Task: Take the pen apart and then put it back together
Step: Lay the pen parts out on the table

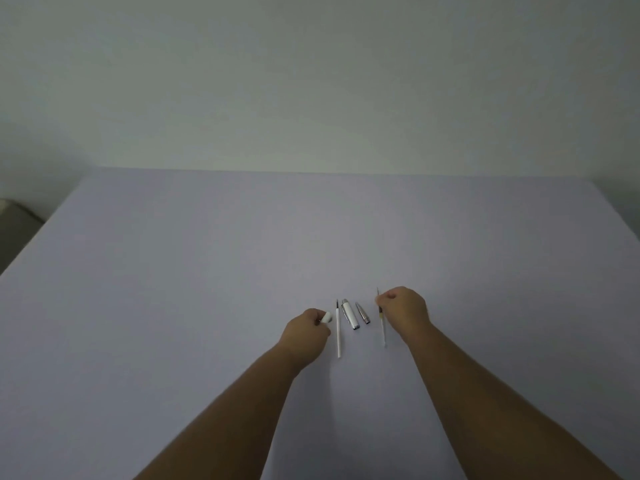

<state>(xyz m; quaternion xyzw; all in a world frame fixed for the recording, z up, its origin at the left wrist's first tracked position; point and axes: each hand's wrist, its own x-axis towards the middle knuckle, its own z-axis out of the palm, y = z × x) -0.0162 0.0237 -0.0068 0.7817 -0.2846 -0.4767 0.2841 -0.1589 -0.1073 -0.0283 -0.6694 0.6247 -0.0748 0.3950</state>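
Pen parts lie in a row on the pale lilac table [207, 271]. A long white refill [338, 332] lies lengthwise. To its right rests a white barrel section with silver ends [349, 314], then a small grey tapered tip [363, 312]. My left hand [306, 329] is closed around a small white piece [326, 318], just left of the refill. My right hand [403, 304] pinches a thin rod-like refill [381, 318] near its upper end; its lower end reaches toward me over the table.
A plain pale wall [311, 81] rises behind the table's far edge. A dark floor corner [17, 226] shows at the far left beyond the table's left edge. Both bare forearms reach in from the bottom of the view.
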